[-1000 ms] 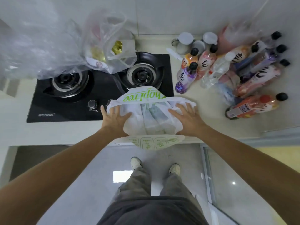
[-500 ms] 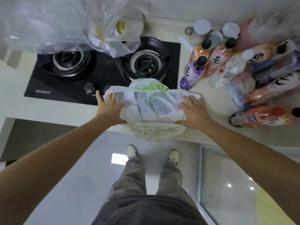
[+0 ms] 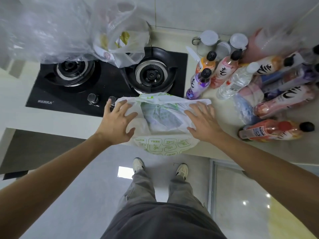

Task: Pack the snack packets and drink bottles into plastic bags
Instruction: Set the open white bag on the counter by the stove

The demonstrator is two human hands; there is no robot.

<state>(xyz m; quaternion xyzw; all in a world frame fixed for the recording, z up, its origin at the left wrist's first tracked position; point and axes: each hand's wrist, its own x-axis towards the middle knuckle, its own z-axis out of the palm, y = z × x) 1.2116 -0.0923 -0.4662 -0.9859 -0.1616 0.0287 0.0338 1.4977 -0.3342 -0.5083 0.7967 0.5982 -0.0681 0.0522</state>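
Note:
A white plastic bag with green print (image 3: 162,116) lies flat on the counter's front edge, its bottom hanging over. My left hand (image 3: 117,123) rests spread on the bag's left side, fingers straight. My right hand (image 3: 203,121) presses flat on its right side. Several drink bottles stand and lie at the right: a purple one (image 3: 198,85), an orange one (image 3: 206,63), a pink one (image 3: 224,69), a clear water bottle (image 3: 236,81) and a red one lying down (image 3: 274,131). A clear bag with yellow packets (image 3: 120,42) sits on the stove.
A black two-burner gas stove (image 3: 107,78) lies left of the bag, its knobs by my left fingers. Crumpled clear plastic (image 3: 39,28) covers the far left. White lidded cups (image 3: 208,40) stand by the wall. My feet are on the grey floor below.
Both hands have slid outward across the bag and spread their fingers, flattening it. The green lettered top flap has folded down out of sight.

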